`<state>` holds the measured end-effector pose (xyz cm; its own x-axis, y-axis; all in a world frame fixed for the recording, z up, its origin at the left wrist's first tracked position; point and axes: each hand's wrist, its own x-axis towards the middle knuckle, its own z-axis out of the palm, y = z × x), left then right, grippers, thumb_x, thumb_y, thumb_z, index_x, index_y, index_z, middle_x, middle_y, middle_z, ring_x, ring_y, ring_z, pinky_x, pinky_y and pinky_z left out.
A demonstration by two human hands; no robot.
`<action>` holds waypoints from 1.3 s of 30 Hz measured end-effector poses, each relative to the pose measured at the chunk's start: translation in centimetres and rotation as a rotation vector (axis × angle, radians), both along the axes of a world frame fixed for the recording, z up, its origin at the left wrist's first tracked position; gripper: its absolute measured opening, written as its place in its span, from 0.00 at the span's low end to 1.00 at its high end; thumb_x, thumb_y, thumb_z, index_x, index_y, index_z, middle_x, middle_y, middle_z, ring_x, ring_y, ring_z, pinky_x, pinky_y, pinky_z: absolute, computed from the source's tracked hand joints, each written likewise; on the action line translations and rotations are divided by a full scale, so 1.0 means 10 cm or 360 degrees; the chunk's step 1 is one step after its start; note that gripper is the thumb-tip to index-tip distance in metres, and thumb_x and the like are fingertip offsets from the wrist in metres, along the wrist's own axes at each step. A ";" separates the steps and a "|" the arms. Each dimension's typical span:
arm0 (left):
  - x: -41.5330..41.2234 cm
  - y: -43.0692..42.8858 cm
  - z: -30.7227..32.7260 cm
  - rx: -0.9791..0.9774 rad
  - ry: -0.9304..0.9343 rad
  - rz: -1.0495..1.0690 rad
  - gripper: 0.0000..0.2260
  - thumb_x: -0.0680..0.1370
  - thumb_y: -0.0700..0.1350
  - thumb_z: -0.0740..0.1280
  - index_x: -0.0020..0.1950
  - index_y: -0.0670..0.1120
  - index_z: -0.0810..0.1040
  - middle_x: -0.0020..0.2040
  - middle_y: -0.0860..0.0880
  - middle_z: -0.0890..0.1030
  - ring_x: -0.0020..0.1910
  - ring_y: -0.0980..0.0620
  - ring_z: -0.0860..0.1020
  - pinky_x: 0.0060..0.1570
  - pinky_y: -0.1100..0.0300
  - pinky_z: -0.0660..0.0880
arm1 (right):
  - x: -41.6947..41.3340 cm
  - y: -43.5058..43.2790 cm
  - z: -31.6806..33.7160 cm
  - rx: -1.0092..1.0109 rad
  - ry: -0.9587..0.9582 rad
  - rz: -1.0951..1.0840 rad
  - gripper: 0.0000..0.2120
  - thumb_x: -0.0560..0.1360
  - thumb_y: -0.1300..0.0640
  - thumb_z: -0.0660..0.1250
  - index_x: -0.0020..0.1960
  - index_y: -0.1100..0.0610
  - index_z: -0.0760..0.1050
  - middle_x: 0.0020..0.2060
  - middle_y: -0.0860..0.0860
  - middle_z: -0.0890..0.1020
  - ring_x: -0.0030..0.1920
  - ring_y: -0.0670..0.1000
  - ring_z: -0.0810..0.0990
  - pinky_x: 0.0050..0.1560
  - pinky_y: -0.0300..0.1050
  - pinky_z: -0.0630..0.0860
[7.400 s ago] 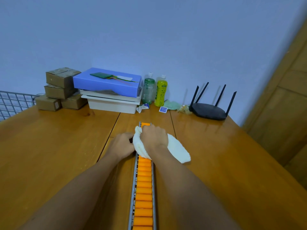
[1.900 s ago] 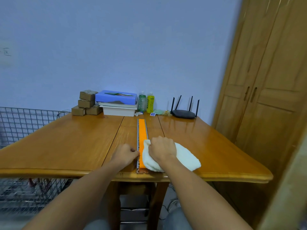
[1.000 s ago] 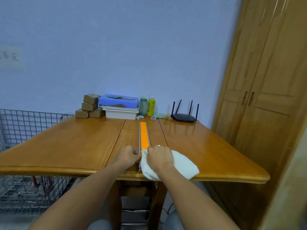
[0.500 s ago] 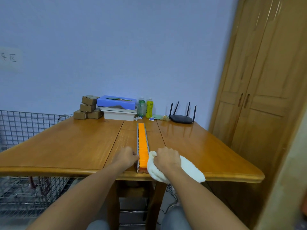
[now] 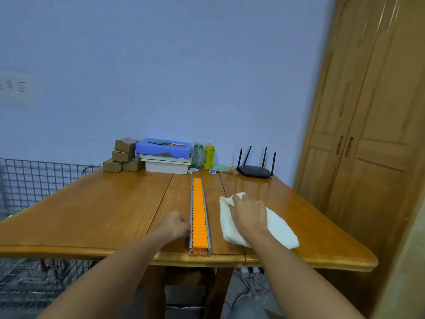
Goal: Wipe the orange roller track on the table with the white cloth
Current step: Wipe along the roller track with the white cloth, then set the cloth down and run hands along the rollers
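Observation:
The orange roller track [image 5: 199, 212] in its grey metal frame runs from the table's near edge toward the back. The white cloth [image 5: 279, 227] lies on the wooden table [image 5: 96, 212] to the right of the track, apart from it. My right hand [image 5: 249, 214] rests flat on top of the cloth, fingers spread over its far end. My left hand [image 5: 174, 224] is curled against the track's left rail near the front end; whether it grips the rail I cannot tell.
Along the back wall stand cardboard boxes [image 5: 123, 155], a blue box on white trays [image 5: 165, 155], two bottles [image 5: 204, 155] and a black router [image 5: 254, 170]. A wire rack [image 5: 30, 183] is at the left, wooden cupboard doors [image 5: 368, 146] at the right.
My right hand has slid the cloth off the near end of the track, to the right and farther onto the table. The left hand stays by the rail.

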<state>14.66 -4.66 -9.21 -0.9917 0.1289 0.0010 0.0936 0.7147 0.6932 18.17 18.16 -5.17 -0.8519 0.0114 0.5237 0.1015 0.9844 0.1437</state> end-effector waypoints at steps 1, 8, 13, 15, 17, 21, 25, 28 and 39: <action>-0.04 0.00 0.01 0.0007 -0.0006 0.0001 0.06 0.80 0.44 0.69 0.47 0.44 0.83 0.47 0.44 0.85 0.48 0.49 0.84 0.55 0.49 0.82 | -0.08 0.04 0.01 -0.0006 0.0011 -0.0013 0.15 0.84 0.48 0.54 0.68 0.47 0.71 0.61 0.51 0.79 0.58 0.54 0.77 0.54 0.49 0.68; -0.33 0.01 0.05 -0.0023 0.0079 0.0074 0.06 0.81 0.44 0.67 0.47 0.47 0.83 0.46 0.45 0.84 0.47 0.50 0.83 0.52 0.52 0.82 | -0.58 0.18 0.01 -0.0114 -0.0027 -0.0100 0.17 0.85 0.45 0.51 0.71 0.44 0.67 0.65 0.50 0.75 0.63 0.52 0.73 0.60 0.50 0.66; -0.50 0.08 0.06 -0.0036 0.0111 0.0101 0.07 0.81 0.43 0.66 0.47 0.45 0.83 0.47 0.42 0.84 0.44 0.50 0.81 0.44 0.56 0.79 | -0.77 0.18 -0.33 -0.0166 -0.0183 -0.0089 0.20 0.84 0.43 0.52 0.75 0.43 0.63 0.67 0.50 0.73 0.64 0.52 0.72 0.62 0.51 0.67; -0.56 0.12 0.05 -0.0030 0.0113 0.0086 0.08 0.82 0.44 0.65 0.46 0.46 0.82 0.43 0.44 0.82 0.41 0.53 0.80 0.40 0.60 0.76 | -0.81 0.18 -0.49 -0.0228 -0.0316 -0.0093 0.23 0.84 0.42 0.50 0.79 0.42 0.57 0.72 0.49 0.69 0.69 0.53 0.69 0.68 0.58 0.62; -0.63 0.15 0.03 -0.0010 0.0105 0.0088 0.08 0.82 0.45 0.65 0.44 0.46 0.81 0.40 0.48 0.80 0.38 0.54 0.78 0.37 0.62 0.73 | -0.88 0.22 -0.60 -0.0328 -0.0473 -0.0114 0.26 0.83 0.39 0.45 0.80 0.41 0.51 0.78 0.47 0.61 0.75 0.55 0.62 0.72 0.68 0.49; -0.75 0.20 0.03 -0.0006 0.0096 0.0094 0.08 0.82 0.46 0.66 0.44 0.47 0.81 0.39 0.48 0.79 0.38 0.53 0.77 0.37 0.60 0.73 | -0.99 0.34 -0.62 -0.0491 -0.0846 -0.0074 0.30 0.81 0.34 0.38 0.81 0.40 0.42 0.81 0.46 0.46 0.80 0.57 0.47 0.73 0.71 0.36; -0.86 0.21 0.03 -0.0007 0.0091 0.0097 0.07 0.82 0.46 0.66 0.46 0.47 0.81 0.42 0.46 0.82 0.42 0.52 0.81 0.43 0.57 0.78 | -1.04 0.36 -0.57 -0.0492 -0.0956 -0.0075 0.30 0.81 0.33 0.38 0.81 0.39 0.42 0.81 0.46 0.47 0.80 0.58 0.47 0.73 0.70 0.37; -0.94 0.21 0.02 -0.0032 0.0109 0.0114 0.06 0.81 0.46 0.66 0.47 0.48 0.81 0.42 0.48 0.82 0.43 0.53 0.81 0.44 0.58 0.78 | -1.08 0.35 -0.56 -0.0441 -0.0823 -0.0076 0.31 0.80 0.32 0.40 0.80 0.40 0.53 0.80 0.48 0.56 0.79 0.58 0.54 0.74 0.69 0.42; -1.38 0.16 0.08 -0.0121 0.0171 0.0095 0.07 0.82 0.44 0.64 0.45 0.49 0.79 0.42 0.47 0.81 0.43 0.51 0.80 0.44 0.56 0.78 | -1.52 0.14 -0.21 -0.0367 -0.0210 0.0175 0.17 0.84 0.47 0.52 0.61 0.53 0.76 0.53 0.50 0.81 0.52 0.52 0.77 0.50 0.48 0.71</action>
